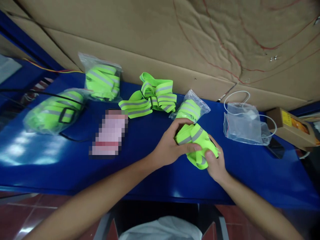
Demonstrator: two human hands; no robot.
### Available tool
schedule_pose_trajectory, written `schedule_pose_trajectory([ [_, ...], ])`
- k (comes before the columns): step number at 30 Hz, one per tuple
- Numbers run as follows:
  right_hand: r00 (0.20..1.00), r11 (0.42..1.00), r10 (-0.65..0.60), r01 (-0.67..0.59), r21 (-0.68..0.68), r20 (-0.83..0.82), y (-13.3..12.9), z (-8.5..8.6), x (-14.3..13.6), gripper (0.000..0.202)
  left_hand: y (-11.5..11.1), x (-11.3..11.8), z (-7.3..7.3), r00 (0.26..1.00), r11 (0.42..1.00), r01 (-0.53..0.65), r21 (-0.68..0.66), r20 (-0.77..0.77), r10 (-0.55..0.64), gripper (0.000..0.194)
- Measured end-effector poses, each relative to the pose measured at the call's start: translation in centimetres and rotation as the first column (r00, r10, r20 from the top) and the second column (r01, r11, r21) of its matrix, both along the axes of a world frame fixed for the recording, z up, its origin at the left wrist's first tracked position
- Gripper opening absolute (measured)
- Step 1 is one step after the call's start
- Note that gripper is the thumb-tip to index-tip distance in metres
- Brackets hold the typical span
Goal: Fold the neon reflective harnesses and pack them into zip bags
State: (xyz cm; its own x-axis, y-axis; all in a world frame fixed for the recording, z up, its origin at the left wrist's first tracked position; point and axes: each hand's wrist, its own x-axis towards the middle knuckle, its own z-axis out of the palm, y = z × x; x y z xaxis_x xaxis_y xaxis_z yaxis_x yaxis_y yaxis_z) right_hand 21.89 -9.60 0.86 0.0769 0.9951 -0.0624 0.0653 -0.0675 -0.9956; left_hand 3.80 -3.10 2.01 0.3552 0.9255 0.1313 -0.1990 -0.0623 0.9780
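A folded neon-yellow reflective strap (197, 141) with grey stripes is held over the blue table. My left hand (172, 143) grips its left side, thumb across the front. On the right side, my right hand (217, 163) pinches it near a dark buckle that shows only in part. Just behind the held bundle lies a clear zip bag (191, 108) with another such strap inside. A loose reflective strap (160, 95) with a dark buckle lies in loops to the left, near the cardboard wall.
Two more bags of straps, one upright (102, 80) and one lying flat (56, 111), are at the left. A blurred-out pinkish phone-like rectangle (110, 133) lies before them. Clear pouches (243, 123) with a white cable and a cardboard box (291, 126) stand right.
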Motion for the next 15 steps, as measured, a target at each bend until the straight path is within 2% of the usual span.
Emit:
schedule_pose_trajectory([
  [3,0.973,0.993,-0.044,0.017,0.118,0.226,0.0,0.3,-0.1,0.052,-0.2,0.1,0.1,0.999,0.998,0.035,-0.051,0.043,-0.032,0.06],
  [7,0.935,0.977,-0.083,0.008,0.213,0.344,-0.1,1.2,-0.4,0.05,-0.6,0.0,0.3,0.994,0.994,0.097,-0.052,0.064,-0.094,0.063],
  [9,0.917,0.974,-0.098,0.008,0.228,0.388,0.0,1.6,-0.5,0.05,-0.8,0.0,0.1,0.991,0.99,0.103,-0.096,0.091,-0.095,0.06],
  [11,0.889,0.972,-0.082,-0.028,0.232,0.451,0.1,1.8,-0.5,0.054,-0.8,0.0,-0.2,0.989,0.986,0.096,-0.138,0.126,-0.079,0.056],
  [15,0.807,0.944,-0.037,-0.166,0.286,0.589,0.4,2.1,-0.3,0.065,-0.9,0.4,-0.7,0.985,0.99,0.054,-0.128,0.168,-0.032,0.056],
])
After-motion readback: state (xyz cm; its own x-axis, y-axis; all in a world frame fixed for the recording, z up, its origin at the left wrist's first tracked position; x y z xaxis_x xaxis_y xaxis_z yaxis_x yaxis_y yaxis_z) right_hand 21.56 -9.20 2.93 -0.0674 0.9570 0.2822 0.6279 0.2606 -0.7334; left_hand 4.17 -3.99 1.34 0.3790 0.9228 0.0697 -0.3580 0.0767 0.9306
